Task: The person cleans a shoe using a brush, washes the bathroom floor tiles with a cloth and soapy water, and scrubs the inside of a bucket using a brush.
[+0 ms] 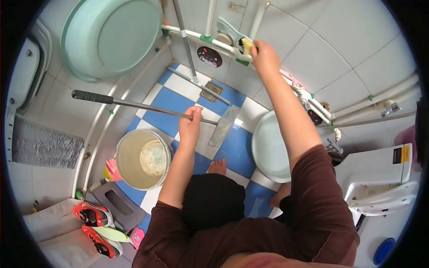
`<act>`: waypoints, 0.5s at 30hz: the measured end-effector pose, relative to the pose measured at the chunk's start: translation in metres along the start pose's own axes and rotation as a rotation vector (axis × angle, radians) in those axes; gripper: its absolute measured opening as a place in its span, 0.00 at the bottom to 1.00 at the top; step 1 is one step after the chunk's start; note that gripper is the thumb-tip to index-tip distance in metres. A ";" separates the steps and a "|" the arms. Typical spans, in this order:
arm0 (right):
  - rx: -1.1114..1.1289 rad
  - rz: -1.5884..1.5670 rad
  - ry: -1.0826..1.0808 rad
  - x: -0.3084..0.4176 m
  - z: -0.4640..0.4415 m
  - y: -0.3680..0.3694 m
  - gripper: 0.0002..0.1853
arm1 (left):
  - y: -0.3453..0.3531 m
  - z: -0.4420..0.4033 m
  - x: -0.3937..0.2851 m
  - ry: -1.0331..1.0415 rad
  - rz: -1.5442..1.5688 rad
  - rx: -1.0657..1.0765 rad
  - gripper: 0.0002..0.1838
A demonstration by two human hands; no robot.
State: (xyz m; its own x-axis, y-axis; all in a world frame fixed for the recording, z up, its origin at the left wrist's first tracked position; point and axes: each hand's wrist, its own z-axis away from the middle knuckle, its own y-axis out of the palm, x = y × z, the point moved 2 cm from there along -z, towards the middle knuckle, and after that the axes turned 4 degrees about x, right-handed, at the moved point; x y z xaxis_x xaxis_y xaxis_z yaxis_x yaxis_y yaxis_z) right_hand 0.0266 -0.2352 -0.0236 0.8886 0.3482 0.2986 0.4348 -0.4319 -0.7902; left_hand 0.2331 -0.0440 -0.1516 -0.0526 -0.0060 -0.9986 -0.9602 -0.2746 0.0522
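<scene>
My left hand (190, 125) is closed around the metal pole of a long-handled squeegee (152, 108). Its black ribbed grip points left, and its flat, translucent head (225, 125) is over the tiled floor. Up at the white wall pipes, my right hand (266, 59) has its fingers closed at the bristle end of a scrubbing brush (245, 45) with yellow and black bristles. The brush's pale blue handle seems to slant up and left, against the wall; my fingertips are partly hidden.
A whitish bucket (123, 156) stands left of my legs, a pale green basin (271, 147) to the right. Another green basin (129, 38) hangs upper left. A second pole tool (187, 53) leans by the floor drain (211, 91). Red shoes (96, 214) lie lower left; a white machine (373, 172) stands right.
</scene>
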 end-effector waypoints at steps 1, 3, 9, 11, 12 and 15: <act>0.009 0.007 -0.020 0.003 -0.010 0.007 0.13 | 0.000 0.000 -0.001 -0.005 -0.009 -0.007 0.11; 0.028 0.020 -0.059 0.012 -0.028 0.022 0.13 | 0.002 0.002 -0.004 -0.001 -0.018 -0.005 0.11; 0.071 0.181 -0.105 0.017 -0.056 0.076 0.15 | -0.004 0.005 -0.005 0.027 -0.072 0.020 0.09; 0.050 0.202 -0.211 0.013 -0.053 0.079 0.14 | -0.009 0.003 -0.009 0.053 -0.076 0.021 0.09; 0.051 0.215 -0.254 0.011 -0.043 0.075 0.14 | -0.013 0.004 -0.012 0.059 -0.071 0.019 0.09; -0.011 0.036 -0.357 0.008 -0.004 0.046 0.12 | -0.025 0.004 -0.027 0.071 -0.020 0.013 0.10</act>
State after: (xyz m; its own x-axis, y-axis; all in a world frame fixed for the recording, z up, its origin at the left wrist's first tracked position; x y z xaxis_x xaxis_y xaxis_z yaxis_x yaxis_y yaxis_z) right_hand 0.0543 -0.2560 -0.0557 0.7971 0.6004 0.0636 0.4075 -0.4572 -0.7905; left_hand 0.2572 -0.0328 -0.1255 -0.0144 -0.0689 -0.9975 -0.9643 -0.2630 0.0321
